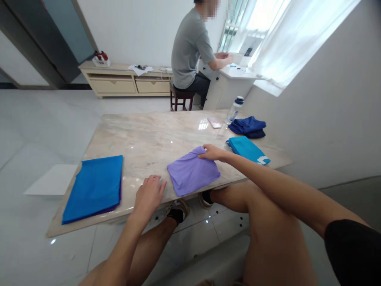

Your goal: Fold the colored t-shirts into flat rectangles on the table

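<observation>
A folded purple cloth (194, 174) lies near the front edge of the marble-look table (143, 135). At its far right corner, my right hand (212, 152) pinches the fabric between thumb and fingers. My left hand (151, 193) is over the tabletop just left of the cloth, apart from it, with thumb and fingers spread and nothing in them. Farther left, a folded blue cloth (98, 184) lies on top of a darker purple one. Beyond my right forearm is a folded teal cloth (245, 149) with a white patch at its corner.
Behind the teal cloth sit a crumpled navy cloth (247, 126), a clear bottle (233, 111) with a blue cap and a small pink item (214, 122). A person (192, 47) sits on a stool (181, 97) beyond the table. A low cabinet (114, 86) lines the wall.
</observation>
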`<control>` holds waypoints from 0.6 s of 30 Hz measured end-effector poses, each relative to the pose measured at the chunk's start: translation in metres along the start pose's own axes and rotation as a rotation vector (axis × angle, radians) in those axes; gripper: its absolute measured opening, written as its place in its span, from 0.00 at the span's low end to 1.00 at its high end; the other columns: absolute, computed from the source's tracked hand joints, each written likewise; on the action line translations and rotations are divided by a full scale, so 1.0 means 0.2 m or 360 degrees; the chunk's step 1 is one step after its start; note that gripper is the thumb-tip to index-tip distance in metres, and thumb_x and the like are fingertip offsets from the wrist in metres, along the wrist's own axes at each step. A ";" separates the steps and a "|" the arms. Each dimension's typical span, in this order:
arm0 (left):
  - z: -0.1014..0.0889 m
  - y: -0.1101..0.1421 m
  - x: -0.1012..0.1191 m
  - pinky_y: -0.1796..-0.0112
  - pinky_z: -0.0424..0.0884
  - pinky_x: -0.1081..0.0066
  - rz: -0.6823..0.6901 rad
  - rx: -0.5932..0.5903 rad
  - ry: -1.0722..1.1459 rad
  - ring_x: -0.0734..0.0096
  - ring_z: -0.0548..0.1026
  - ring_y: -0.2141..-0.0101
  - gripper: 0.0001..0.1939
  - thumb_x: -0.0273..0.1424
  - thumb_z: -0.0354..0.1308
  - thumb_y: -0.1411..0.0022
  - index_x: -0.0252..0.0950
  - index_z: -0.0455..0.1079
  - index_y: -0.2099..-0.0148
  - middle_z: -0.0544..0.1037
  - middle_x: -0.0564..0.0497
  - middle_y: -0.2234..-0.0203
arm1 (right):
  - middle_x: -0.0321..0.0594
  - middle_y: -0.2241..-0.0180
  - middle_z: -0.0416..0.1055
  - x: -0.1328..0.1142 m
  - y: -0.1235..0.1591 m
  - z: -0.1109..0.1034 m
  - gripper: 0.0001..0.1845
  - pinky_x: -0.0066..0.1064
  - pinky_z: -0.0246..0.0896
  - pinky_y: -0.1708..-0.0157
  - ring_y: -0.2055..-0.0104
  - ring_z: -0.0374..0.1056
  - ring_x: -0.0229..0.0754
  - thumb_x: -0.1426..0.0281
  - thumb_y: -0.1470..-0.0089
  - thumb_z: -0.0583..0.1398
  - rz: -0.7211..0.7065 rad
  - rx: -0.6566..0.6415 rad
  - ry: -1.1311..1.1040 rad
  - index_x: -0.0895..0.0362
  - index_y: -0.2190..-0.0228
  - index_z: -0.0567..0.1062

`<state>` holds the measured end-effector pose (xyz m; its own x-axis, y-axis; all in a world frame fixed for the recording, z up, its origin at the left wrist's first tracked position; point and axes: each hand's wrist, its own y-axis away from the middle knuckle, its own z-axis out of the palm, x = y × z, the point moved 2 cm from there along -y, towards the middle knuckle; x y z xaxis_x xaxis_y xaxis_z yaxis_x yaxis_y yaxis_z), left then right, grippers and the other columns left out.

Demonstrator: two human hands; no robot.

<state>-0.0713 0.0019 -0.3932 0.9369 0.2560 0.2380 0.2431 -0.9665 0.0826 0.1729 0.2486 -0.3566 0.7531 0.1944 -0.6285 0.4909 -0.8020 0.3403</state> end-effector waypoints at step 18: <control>0.01 -0.11 0.03 0.39 0.75 0.46 0.0240 0.0293 0.0171 0.40 0.79 0.41 0.40 0.51 0.36 0.25 0.28 0.74 0.34 0.83 0.32 0.43 | 0.55 0.43 0.74 0.41 0.39 -1.30 0.27 0.36 0.80 0.64 0.52 0.77 0.47 0.67 0.33 0.63 0.0344 0.1610 -0.0455 0.58 0.37 0.64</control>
<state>-0.0696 0.0243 -0.3954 0.9364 0.0999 0.3363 0.1535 -0.9786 -0.1367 0.3864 0.3499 -0.1996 0.5858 -0.0417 -0.8094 -0.3301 -0.9244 -0.1913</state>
